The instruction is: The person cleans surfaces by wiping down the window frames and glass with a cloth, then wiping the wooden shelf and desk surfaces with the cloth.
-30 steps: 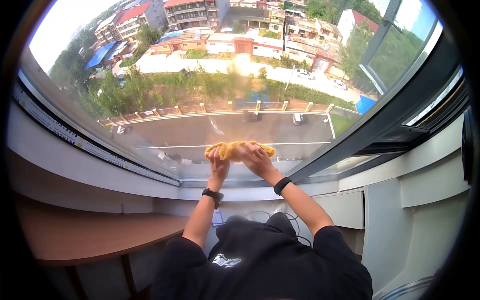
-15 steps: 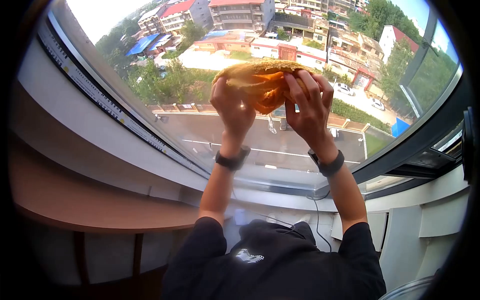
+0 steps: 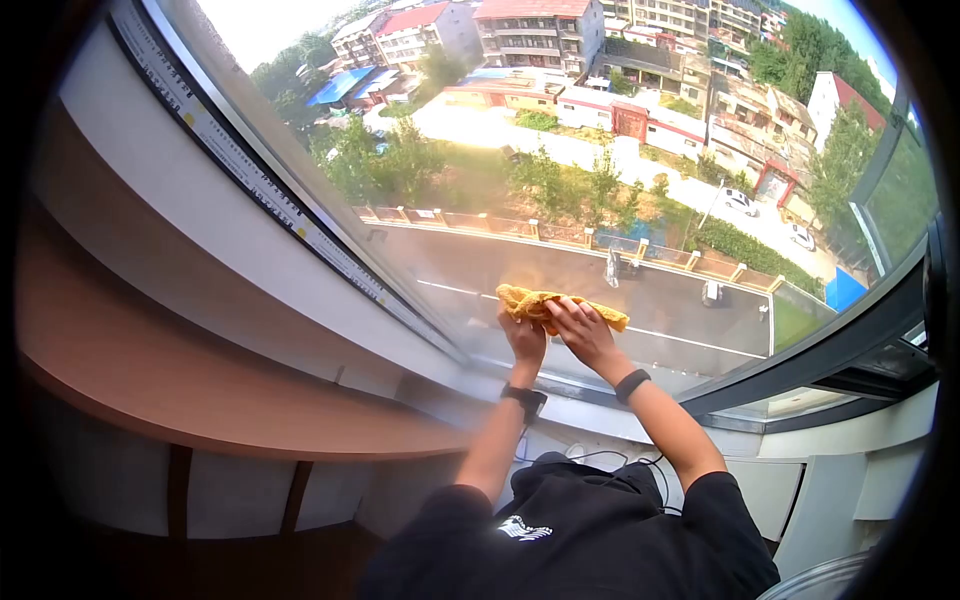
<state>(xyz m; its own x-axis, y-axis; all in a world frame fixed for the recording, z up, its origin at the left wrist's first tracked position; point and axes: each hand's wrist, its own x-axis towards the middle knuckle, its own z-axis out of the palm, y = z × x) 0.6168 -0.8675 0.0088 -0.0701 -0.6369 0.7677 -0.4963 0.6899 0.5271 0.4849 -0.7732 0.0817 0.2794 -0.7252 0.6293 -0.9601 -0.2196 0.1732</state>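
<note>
A fuzzy orange-yellow cloth (image 3: pixel 521 298), bunched up, is held at the lower part of the window pane (image 3: pixel 470 262). My left hand (image 3: pixel 526 340) grips its left end from below, with the fingertips hidden behind the folds. To the right, my right hand (image 3: pixel 584 331) has its fingers bent over the cloth's middle, and a corner sticks out past them. Both hands are close together, arms stretched forward. Whether the cloth touches the glass along its whole length, I cannot tell. Each wrist wears a dark band.
A dark window frame (image 3: pixel 800 375) curves along the right. On the left runs a white sill (image 3: pixel 215 190) with a printed strip, above a curved brown ledge (image 3: pixel 250 385). Dark cables (image 3: pixel 610 457) lie near my body. Beyond the glass are a road, trees and buildings.
Both hands have come down the window with the cloth, closer to my body. The cloth looks smaller and more bunched now. The view has shifted slightly.
</note>
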